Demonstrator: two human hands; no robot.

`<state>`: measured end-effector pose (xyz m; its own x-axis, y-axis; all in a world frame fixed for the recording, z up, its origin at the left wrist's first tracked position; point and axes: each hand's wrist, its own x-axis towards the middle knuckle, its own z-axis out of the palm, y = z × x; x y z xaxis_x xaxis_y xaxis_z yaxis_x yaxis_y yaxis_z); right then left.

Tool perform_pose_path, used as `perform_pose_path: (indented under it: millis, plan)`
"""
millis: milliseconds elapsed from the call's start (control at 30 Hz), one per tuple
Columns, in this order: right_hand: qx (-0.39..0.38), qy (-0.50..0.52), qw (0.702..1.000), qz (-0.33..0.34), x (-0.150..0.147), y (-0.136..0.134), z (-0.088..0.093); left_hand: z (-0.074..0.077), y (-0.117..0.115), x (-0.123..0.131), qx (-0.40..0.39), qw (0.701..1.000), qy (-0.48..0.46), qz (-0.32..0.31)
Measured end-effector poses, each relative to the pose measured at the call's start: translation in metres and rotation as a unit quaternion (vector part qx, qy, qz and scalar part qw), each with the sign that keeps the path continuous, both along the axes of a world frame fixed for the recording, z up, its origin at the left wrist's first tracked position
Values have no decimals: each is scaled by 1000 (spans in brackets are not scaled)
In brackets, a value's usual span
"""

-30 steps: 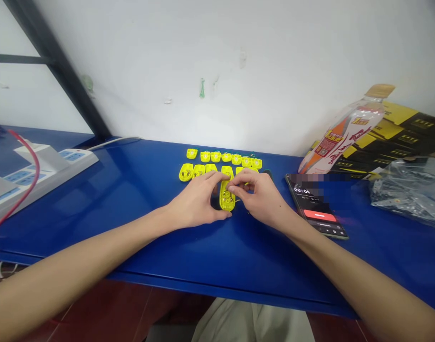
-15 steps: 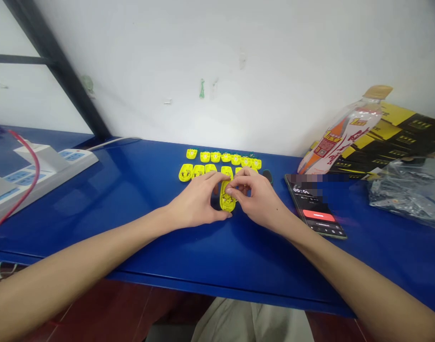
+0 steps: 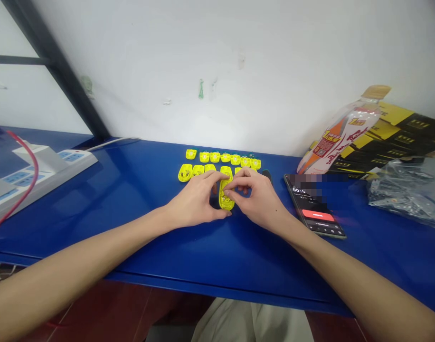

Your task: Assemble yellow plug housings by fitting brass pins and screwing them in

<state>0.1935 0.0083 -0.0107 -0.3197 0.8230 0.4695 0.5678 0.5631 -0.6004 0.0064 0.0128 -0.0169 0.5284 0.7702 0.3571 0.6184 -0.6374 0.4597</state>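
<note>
Between my hands is a long yellow plastic casing [image 3: 226, 203], its open side with small metal parts facing up. My left hand [image 3: 196, 199] grips it by the ends, fingers at the far end and thumb at the near one. Over the casing's middle, my right hand [image 3: 255, 194] pinches thumb and forefinger together; whatever is between the fingertips is too small to make out. Just beyond lie more yellow casings [image 3: 185, 173], partly hidden by my hands. Behind them runs a row of several smaller yellow pieces [image 3: 215, 156] with pale centres.
On the blue table [image 3: 203, 266] a phone [image 3: 315, 209] lies to the right. Further back are a bottle [image 3: 340, 135], stacked black and yellow boxes [image 3: 402, 137] and a clear plastic bag [image 3: 402, 194]. A white power strip [image 3: 42, 178] with a red cable [image 3: 34, 166] sits left.
Almost nothing differs. My right fingertips have shifted very slightly over the casing, while my left hand keeps the same hold.
</note>
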Motion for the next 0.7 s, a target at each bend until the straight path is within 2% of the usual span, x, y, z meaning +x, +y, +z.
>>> perform_pose_path:
  millis: [167,467,700]
  plan:
    - [21,-1,1000,-1,1,0,0,0,1,0,-3,1000,3,-1]
    - [109,-62,991,45,8,1,1,1,1,-1,-1,1000,-2,-2]
    - [154,-58,984,69,9,1,-1,1,1,-1,-6,1000,-8,-7]
